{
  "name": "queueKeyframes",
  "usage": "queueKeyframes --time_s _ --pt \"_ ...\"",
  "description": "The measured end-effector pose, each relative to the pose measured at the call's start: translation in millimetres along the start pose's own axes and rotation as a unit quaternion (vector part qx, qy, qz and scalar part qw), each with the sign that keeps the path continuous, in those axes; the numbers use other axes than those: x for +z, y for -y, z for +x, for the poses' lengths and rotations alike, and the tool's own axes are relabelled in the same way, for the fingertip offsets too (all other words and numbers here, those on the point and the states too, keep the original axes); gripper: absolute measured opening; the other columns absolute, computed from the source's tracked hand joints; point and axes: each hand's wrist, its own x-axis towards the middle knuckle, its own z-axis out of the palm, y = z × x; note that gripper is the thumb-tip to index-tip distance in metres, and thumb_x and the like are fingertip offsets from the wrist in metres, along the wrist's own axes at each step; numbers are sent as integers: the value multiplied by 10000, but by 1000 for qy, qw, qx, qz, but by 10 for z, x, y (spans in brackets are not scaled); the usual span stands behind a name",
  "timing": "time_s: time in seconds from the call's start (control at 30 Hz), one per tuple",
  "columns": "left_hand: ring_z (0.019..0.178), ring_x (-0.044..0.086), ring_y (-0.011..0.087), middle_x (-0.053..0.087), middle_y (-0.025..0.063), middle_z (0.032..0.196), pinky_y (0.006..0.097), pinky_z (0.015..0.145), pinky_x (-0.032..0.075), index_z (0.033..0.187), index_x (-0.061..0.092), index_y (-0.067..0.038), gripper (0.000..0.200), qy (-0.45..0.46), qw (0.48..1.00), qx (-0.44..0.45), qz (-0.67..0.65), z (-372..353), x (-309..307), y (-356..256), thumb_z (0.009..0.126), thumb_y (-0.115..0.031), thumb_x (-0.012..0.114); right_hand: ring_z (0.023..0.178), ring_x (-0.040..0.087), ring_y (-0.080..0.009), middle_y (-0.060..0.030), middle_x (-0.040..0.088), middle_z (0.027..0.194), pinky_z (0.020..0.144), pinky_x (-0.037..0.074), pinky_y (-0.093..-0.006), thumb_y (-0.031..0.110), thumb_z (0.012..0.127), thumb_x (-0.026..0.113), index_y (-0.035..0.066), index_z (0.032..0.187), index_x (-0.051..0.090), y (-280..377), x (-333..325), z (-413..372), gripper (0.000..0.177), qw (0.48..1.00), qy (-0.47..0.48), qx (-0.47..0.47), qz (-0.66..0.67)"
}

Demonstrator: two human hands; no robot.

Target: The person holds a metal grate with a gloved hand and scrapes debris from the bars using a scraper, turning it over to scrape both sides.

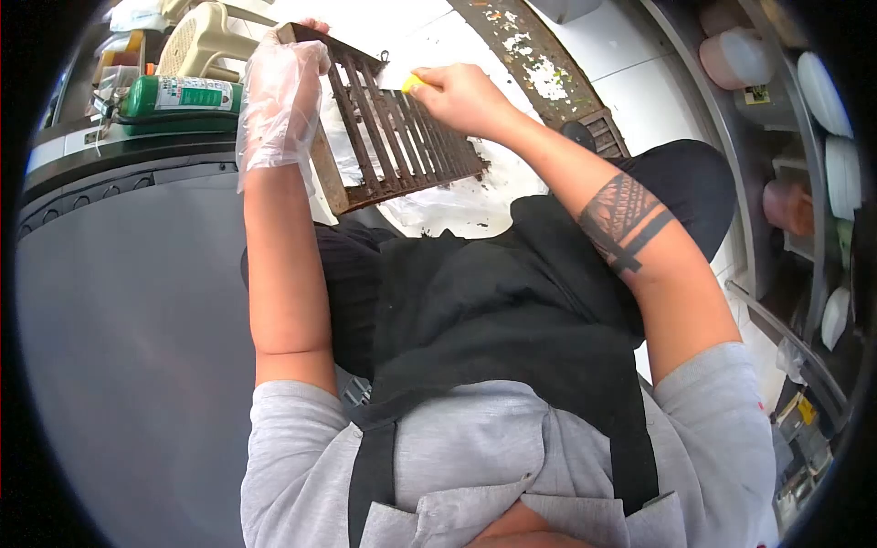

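A rusty drain grate (373, 137) with long parallel slats is tilted up in front of my knees. My left hand (285, 87), in a loose clear plastic glove, grips the grate's upper left end. My bare right hand (464, 99) is closed around a small yellow object (413, 83) at the grate's upper edge. Most of that object is hidden by the fingers, so its exact kind does not show. Under the grate lies a whitish plastic sheet (438, 208) with dark crumbs of dirt on it.
Ahead, an uncovered floor drain channel (521, 55) holds scattered food scraps, with another grate (605, 133) at its near end. A green cylinder (178, 97) and beige plastic chair (196, 41) stand to the left, beyond a grey panel (128, 320). Shelves with containers (735, 57) line the right.
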Motion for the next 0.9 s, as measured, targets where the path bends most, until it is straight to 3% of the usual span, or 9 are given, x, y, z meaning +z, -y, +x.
queueKeyframes --time_s 0.03,0.13,0.17,0.23,0.43,0.5,0.6,0.73,0.9 --pt "883 618 108 704 22 964 240 796 485 1014 677 0 298 -11 998 -65 2 -65 6 -223 725 -45 619 680 723 -327 -204 753 868 661 568 -450 339 983 622 29 1211 738 46 -2 -6 402 1000 -1 -1 5" --pt "870 617 121 703 34 966 245 792 484 1019 687 0 317 -5 987 -148 56 -91 -86 -322 713 -51 622 454 442 -50 -14 601 686 410 328 -225 335 1011 639 43 1161 759 216 -15 -27 350 883 -12 352 310" --pt "858 613 132 695 44 959 251 785 482 1011 694 -2 314 -6 986 -160 56 -101 -98 -304 710 -62 627 448 451 -60 -21 614 685 406 336 -240 324 999 655 13 1157 747 215 -133 -2 361 802 9 404 441" --pt "835 603 152 679 66 944 264 772 477 996 707 -7 311 -8 981 -184 55 -120 -121 -268 703 -84 636 445 442 -60 -16 595 659 400 315 -242 304 1005 637 15 1113 755 353 -293 51 330 787 78 480 379" --pt "856 587 151 669 60 962 274 769 469 971 706 -2 283 28 988 -99 119 -153 -201 -208 704 -59 629 574 612 -162 -106 692 735 578 506 -342 320 969 628 -38 993 749 597 -407 173 378 944 184 268 49" --pt "806 565 197 631 151 1053 297 764 455 798 700 40 176 -3 997 -30 67 -183 -130 -235 730 -88 602 707 709 -272 -195 727 801 746 562 -406 301 945 620 -49 986 744 752 -378 231 373 929 244 277 10" --pt "791 564 155 652 112 1015 272 737 449 899 728 14 234 -20 991 -114 64 -198 -91 -377 738 -85 589 878 712 -448 -283 718 873 859 558 -507 206 915 565 -39 924 740 810 -159 238 302 942 173 281 -55" --pt "724 521 82 642 -4 871 223 658 409 1137 711 -50 411 -42 988 -148 0 -194 -58 -322 755 -69 560 873 710 -456 -297 711 868 852 564 -493 181 874 586 -38 915 735 904 -139 240 269 953 139 265 -44" --pt "754 527 102 654 14 933 234 686 420 1041 699 -22 322 -17 991 -136 2 -173 -99 -280 738 -42 591 879 726 -429 -285 719 865 820 590 -479 126 779 640 -58 833 724 946 40 163 210 958 45 281 -24"
